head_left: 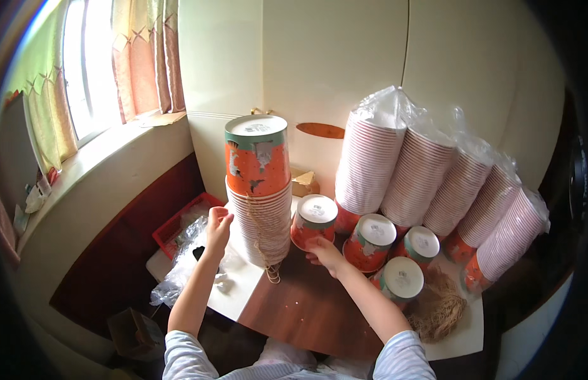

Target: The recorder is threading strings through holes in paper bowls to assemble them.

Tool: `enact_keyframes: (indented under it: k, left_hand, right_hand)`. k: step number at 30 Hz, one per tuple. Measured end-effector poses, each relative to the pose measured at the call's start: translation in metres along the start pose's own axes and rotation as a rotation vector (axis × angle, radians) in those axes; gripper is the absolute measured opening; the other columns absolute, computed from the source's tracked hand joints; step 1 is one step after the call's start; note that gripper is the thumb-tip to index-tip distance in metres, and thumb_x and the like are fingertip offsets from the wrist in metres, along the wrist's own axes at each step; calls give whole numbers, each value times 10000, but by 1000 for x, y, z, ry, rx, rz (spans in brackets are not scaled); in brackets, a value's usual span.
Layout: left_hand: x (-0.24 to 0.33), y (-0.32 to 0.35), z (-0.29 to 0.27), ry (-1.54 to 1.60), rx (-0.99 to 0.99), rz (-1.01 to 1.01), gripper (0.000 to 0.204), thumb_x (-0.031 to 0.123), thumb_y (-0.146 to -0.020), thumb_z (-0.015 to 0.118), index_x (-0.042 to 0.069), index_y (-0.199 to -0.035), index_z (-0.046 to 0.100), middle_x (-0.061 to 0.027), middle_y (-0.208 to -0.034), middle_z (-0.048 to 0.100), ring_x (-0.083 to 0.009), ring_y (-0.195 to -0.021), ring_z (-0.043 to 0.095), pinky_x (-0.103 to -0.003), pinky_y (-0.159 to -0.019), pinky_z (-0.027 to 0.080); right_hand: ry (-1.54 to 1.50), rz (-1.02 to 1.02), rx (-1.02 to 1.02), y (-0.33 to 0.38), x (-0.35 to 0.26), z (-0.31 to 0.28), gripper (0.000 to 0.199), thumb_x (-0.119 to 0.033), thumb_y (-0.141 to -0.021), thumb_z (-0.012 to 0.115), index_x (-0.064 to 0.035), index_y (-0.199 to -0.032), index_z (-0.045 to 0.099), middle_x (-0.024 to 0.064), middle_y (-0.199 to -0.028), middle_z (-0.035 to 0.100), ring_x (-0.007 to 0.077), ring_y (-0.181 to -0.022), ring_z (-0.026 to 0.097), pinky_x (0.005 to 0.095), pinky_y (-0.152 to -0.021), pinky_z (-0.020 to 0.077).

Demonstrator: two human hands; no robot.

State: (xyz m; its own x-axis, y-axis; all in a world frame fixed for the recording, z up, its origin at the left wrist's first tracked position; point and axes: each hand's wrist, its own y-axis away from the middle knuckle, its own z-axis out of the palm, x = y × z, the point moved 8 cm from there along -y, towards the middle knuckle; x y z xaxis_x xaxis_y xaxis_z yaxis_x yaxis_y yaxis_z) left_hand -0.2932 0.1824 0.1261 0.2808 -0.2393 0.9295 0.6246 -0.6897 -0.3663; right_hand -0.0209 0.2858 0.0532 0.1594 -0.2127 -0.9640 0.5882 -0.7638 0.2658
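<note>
Nearest to the camera are the two forearms in striped sleeves, coming up from the lower edge over the brown bench [306, 310]. On the right part of the bench, close to the right arm, lies a loose bundle of pale straw-like twine [441, 309].

The right hand [324, 252] rests on the bench at the foot of an upside-down paper cup [313, 221], orange with a white bottom; the fingers touch its lower edge, but I cannot tell if they really grip it. Beside it, to the right, stand three more cups of the same kind [395, 256], also upside down and close together.

The left hand [217, 227] is raised beside the tall stack of cups [261, 196]. Its fingers are curled near the side of the stack, where a thin string [263, 244] runs down the cups and ends in a small knot [272, 273] on the bench. It seems to pinch the string, but this is not sure. The stack stands upright in the middle of the bench, between both hands.

To the left of the bench, lower down, lie crumpled clear plastic bags [180, 266] and a red crate [180, 221].

Farther back on the right, five long stacks of cups wrapped in plastic [433, 183] lean against the pale wall. A window with curtains [123, 63] is at the far left.
</note>
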Motion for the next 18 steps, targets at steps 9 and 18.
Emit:
enact_keyframes:
  k: [9,18]
  left_hand:
    - [226,6,47,-764,251,947,478,197,-804,566,86,-1241,409,-161,-1286,372,-335,-1177,368,-438,-965,279]
    - [198,114,139,-527,-210,985,398,138,-639,662,74,-1013,542,-139,-1118,470,-337,-1077,432,-456,-916,315]
  right_hand:
    - [692,-441,-121,130,4,-7,292,-234,-797,602,-38,-1008,553,121,-964,558,236,-889,568,337,-788,461]
    - [1316,-672,881,235,-4,-113,439,-163,-600,727,-73,-982,529,70,-999,525,259,-974,493,415,-852,360]
